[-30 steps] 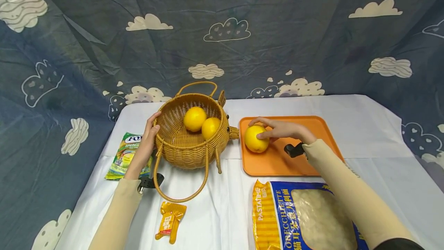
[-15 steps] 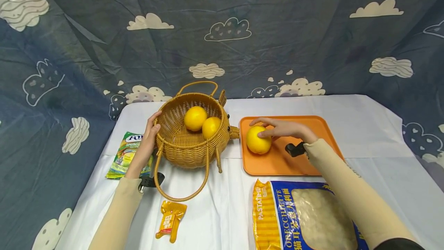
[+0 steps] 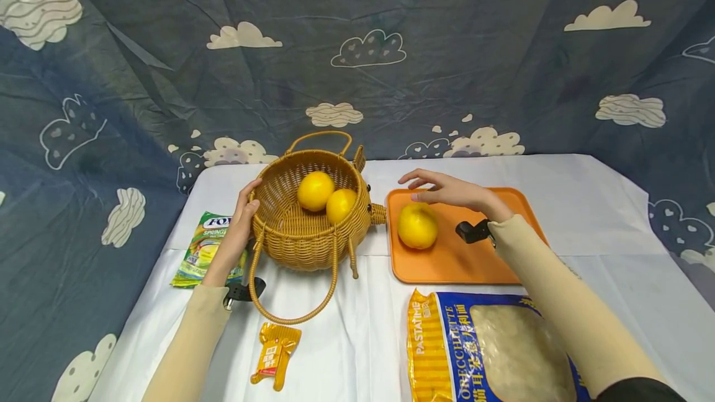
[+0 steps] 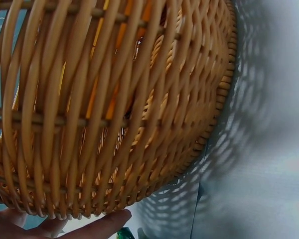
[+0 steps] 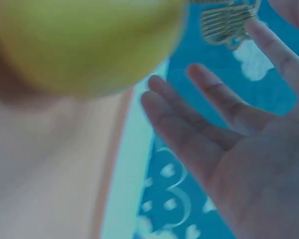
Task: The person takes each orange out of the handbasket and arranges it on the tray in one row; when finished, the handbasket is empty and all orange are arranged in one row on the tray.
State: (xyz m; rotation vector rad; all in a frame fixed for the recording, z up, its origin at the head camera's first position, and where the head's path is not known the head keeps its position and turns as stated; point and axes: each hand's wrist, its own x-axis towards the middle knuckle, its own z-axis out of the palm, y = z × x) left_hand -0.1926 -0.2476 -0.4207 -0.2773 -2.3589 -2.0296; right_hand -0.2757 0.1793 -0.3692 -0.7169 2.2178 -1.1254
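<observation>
My left hand (image 3: 240,219) rests against the left side of a wicker basket (image 3: 296,250) shaped like an animal with a snout. Close up in the left wrist view, extended fingers (image 4: 102,226) lie along the woven wall (image 4: 114,99). Inside the basket sit two oranges (image 3: 315,191). A third orange (image 3: 418,226) lies on the left part of an orange tray (image 3: 480,259). My right hand (image 3: 449,191) hovers over its far side, fingers spread and holding nothing. In the right wrist view the fruit (image 5: 89,45) stands apart from the spread fingers (image 5: 189,134).
A green candy bag (image 3: 201,250) lies left of the basket, partly behind the left arm. A small orange snack packet (image 3: 275,355) is in front, near the basket's drooping handle (image 3: 296,320). A large pasta bag (image 3: 447,340) lies before the tray, partly under the right forearm.
My right hand has let go of the orange and lifted up and away from it. The orange has shifted slightly right on the tray. My left hand stays at the basket.
</observation>
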